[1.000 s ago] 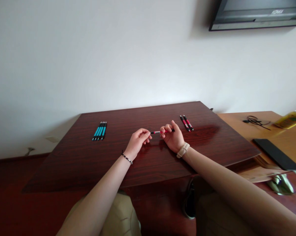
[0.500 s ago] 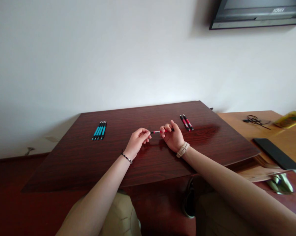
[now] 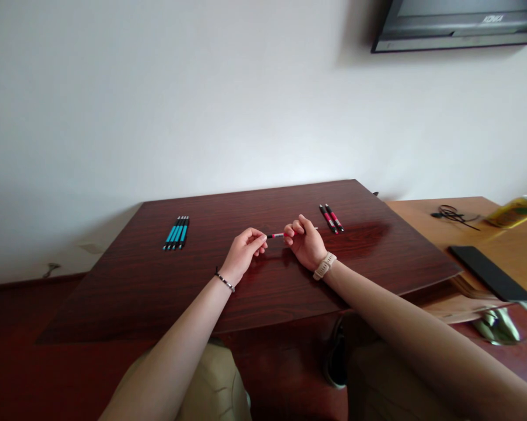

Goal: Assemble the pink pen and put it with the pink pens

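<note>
Both hands grip one red pen [image 3: 277, 235] above mid-tabletop [image 3: 267, 292]; left hand [image 3: 245, 252] pinches its left end; right hand [image 3: 306, 242] closes on its right end; blue pens [image 3: 176, 233] lie far left.

Plain white wall [image 3: 180, 88] behind dark red-brown wooden table [image 3: 158, 292]; lighter wooden desk [image 3: 500, 240] at right, wall-mounted screen [image 3: 456, 26] upper right, dark reddish floor [image 3: 13, 374].
</note>
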`<state>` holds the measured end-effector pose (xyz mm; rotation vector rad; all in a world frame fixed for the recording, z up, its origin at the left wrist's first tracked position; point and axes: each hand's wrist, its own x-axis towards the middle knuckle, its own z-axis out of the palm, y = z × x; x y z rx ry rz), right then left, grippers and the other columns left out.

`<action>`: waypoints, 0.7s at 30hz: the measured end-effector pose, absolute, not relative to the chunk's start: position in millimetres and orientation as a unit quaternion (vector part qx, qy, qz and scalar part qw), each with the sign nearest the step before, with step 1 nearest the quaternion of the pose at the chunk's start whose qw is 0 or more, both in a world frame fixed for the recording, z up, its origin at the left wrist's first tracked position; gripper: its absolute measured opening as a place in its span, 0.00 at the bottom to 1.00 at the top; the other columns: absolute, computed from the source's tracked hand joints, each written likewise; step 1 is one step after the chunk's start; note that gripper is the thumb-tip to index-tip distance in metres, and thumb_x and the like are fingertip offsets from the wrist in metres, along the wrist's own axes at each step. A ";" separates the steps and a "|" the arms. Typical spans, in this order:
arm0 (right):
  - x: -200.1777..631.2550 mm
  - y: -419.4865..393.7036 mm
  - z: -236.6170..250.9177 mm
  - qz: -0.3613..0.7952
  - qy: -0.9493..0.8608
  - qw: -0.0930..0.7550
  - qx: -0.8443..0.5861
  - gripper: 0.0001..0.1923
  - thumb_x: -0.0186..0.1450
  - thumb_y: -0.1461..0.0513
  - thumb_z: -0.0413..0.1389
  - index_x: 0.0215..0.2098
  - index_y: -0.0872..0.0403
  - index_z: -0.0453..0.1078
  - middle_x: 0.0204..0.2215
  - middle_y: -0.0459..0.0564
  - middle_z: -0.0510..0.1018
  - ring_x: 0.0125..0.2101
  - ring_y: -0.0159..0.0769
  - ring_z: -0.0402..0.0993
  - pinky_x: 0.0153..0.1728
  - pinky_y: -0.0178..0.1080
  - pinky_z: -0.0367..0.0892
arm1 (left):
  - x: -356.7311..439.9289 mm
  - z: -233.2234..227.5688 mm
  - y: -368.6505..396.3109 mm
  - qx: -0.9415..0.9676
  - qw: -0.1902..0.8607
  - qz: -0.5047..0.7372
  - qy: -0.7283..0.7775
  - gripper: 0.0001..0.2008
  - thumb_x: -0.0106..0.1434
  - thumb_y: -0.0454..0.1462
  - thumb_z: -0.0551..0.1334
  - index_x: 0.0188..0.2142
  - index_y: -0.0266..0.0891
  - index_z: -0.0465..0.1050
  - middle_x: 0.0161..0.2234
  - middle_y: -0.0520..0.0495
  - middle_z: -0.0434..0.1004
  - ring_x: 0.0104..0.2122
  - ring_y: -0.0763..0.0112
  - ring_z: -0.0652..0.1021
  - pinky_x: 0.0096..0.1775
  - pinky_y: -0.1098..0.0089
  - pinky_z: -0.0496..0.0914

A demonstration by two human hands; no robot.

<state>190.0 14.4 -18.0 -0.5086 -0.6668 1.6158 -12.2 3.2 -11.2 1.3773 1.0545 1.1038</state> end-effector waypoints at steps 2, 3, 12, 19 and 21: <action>189.6 14.1 -16.9 0.701 -0.286 0.615 -0.221 0.27 0.76 0.51 0.58 0.23 0.49 0.52 0.23 0.45 0.64 0.24 0.33 0.61 0.25 0.36 0.64 | -11.8 -10.8 3.0 0.571 0.519 0.460 0.439 0.12 0.65 0.45 0.69 0.37 0.38 0.74 0.32 0.47 0.79 0.29 0.72 0.76 0.33 0.70 0.67; 189.5 14.0 -16.6 0.701 -0.284 0.616 -0.222 0.28 0.76 0.51 0.58 0.23 0.49 0.52 0.23 0.45 0.64 0.24 0.33 0.60 0.25 0.36 0.64 | -11.5 -10.6 2.8 0.570 0.521 0.460 0.439 0.12 0.65 0.45 0.69 0.37 0.38 0.74 0.32 0.47 0.79 0.29 0.72 0.76 0.33 0.70 0.67; 189.0 12.5 -16.9 0.710 -0.272 0.613 -0.215 0.25 0.77 0.52 0.56 0.24 0.50 0.56 0.24 0.44 0.62 0.24 0.33 0.60 0.25 0.34 0.63 | -7.9 -11.2 2.7 0.573 0.522 0.448 0.446 0.17 0.69 0.49 0.64 0.33 0.39 0.73 0.31 0.47 0.78 0.28 0.72 0.76 0.30 0.71 0.65; 188.7 12.5 -16.6 0.708 -0.271 0.616 -0.213 0.22 0.76 0.52 0.57 0.27 0.50 0.62 0.25 0.45 0.64 0.25 0.33 0.62 0.25 0.33 0.64 | -6.0 -8.2 0.2 0.600 0.512 0.420 0.450 0.22 0.71 0.53 0.61 0.29 0.40 0.71 0.24 0.51 0.72 0.25 0.72 0.71 0.29 0.70 0.62; 189.6 12.7 -17.9 0.705 -0.282 0.614 -0.214 0.21 0.76 0.51 0.58 0.27 0.50 0.63 0.25 0.45 0.66 0.25 0.33 0.63 0.25 0.34 0.65 | -6.4 -8.6 0.3 0.604 0.510 0.418 0.447 0.22 0.71 0.53 0.61 0.29 0.40 0.70 0.23 0.52 0.70 0.24 0.72 0.70 0.29 0.70 0.62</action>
